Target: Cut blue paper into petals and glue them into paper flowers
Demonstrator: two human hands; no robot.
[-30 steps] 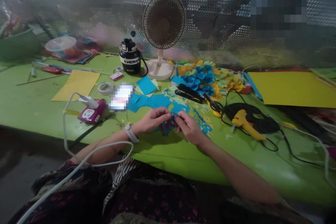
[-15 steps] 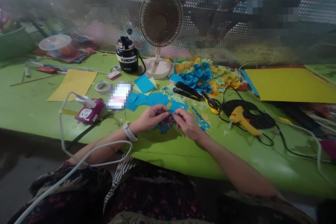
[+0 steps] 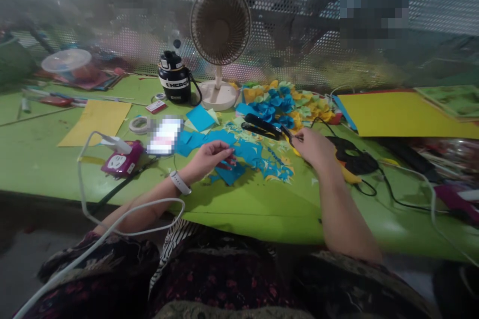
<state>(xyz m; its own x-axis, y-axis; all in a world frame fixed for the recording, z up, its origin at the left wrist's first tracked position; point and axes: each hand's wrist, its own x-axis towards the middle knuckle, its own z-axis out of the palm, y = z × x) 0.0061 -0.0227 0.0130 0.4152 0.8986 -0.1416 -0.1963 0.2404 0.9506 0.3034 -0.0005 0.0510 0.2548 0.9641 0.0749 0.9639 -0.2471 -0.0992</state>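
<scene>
Scissors [image 3: 287, 134] are lying on the desk [image 3: 254, 209] beside the stapler [image 3: 262, 125]; the right hand [image 3: 316, 148] is apparently gripping for pickup, finger closure unclear. Left hand [image 3: 211, 158] is hovering, fingers curled, pinch indiscernible. Lifting is likely requiring secure handles.

A fan [image 3: 220, 25] stands beside a black bottle [image 3: 174, 82], near what seems a matchbox [image 3: 156, 106].

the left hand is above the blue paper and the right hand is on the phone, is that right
Not quite: the right hand is at the scissors, not on the phone, as the head view shows. The left hand is above the blue paper.
</scene>
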